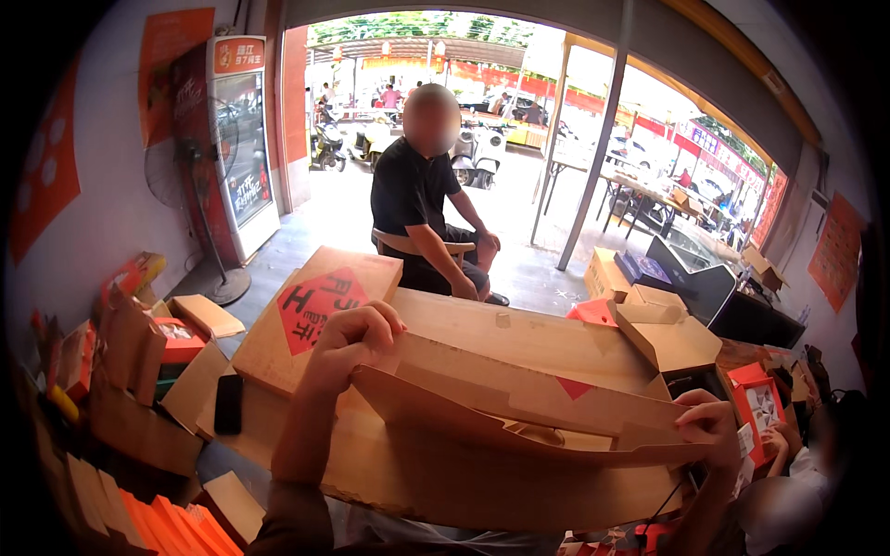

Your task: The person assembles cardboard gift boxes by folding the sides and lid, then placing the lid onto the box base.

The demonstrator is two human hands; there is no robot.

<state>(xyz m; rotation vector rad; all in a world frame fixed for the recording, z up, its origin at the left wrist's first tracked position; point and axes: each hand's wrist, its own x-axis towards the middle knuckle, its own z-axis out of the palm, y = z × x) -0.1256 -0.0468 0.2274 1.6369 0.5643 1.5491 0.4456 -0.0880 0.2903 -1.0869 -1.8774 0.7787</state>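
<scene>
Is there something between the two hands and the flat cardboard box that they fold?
No. The left hand grips the cardboard box at its left end and the right hand at its right end. Nothing visible lies between.

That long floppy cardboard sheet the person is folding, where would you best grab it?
By its two short ends, one hand from each side, as the left hand and right hand do now. The flat cardboard box blank is long and thin and bows along its lower edge, so a single grip in the middle would probably let both ends droop.
</scene>
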